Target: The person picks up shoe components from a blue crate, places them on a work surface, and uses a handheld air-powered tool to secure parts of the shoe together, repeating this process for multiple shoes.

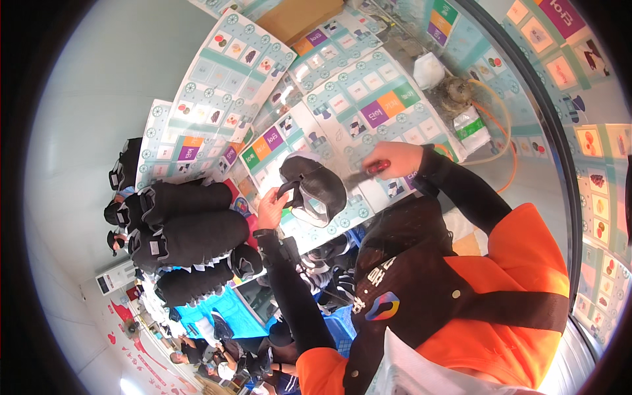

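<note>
Nearest, over an orange shirt (520, 253), a dark apron (421, 280). Just beyond, in the right hand (400, 160), a gripped red-handled tool (378, 166), aimed at the cap and apparently just short of it; tip too blurred to tell. In the left hand (268, 209), pinched by a dark loop at the edge, what looks like a black cap (322, 184), tilted on the counter (337, 135). Seemingly midway through working over this single piece. Next, probably, a need to hold it steady and bring the tool in clear of the left fingers. Close by the left forearm, long nested stacks of black caps (187, 238), likely crowding that side. Past the right hand, a white-and-green packet (469, 128) and an orange hose (510, 164). Farthest, beside a blue-covered table (214, 322), several people (224, 362).
</note>
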`<action>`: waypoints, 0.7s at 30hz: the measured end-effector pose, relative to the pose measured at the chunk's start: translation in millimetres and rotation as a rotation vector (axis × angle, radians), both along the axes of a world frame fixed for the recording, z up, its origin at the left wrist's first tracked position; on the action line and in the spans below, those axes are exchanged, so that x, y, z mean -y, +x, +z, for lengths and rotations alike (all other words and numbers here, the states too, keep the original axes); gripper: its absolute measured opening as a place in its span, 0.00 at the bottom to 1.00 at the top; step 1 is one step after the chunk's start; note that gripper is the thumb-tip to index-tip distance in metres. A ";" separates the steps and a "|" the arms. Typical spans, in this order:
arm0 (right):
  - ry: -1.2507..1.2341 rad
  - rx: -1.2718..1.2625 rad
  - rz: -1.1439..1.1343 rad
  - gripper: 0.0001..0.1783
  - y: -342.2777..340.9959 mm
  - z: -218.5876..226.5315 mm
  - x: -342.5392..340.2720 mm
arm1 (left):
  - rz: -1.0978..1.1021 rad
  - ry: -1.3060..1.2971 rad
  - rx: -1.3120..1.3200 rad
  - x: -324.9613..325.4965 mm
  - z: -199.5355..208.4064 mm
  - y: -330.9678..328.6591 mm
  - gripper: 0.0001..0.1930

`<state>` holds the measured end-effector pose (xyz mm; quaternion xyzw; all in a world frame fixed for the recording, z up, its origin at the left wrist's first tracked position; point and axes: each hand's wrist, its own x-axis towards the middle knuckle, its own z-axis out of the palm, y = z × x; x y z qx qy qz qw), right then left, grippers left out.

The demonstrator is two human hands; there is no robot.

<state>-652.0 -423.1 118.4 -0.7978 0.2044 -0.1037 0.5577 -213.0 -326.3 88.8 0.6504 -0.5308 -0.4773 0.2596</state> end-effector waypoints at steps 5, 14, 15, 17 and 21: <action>0.045 0.050 -0.268 0.14 -9.5 -9.2 0.5 | 0.047 -0.008 -0.004 -1.8 3.8 -8.0 0.09; 0.190 -0.088 -0.256 0.15 -14.3 -18.4 3.6 | 0.104 0.056 -0.054 -4.0 1.0 -13.0 0.08; 0.192 -0.088 -0.258 0.15 -13.4 -21.0 3.2 | 0.106 0.029 -0.078 -4.5 0.8 -13.0 0.08; 0.106 0.043 -0.432 0.14 -13.1 -29.7 2.9 | 0.145 0.030 -0.097 -7.7 -0.8 -13.8 0.08; 0.033 -0.042 -0.326 0.12 -16.3 -40.7 10.8 | 0.176 0.148 -0.047 -10.5 -11.3 -7.1 0.09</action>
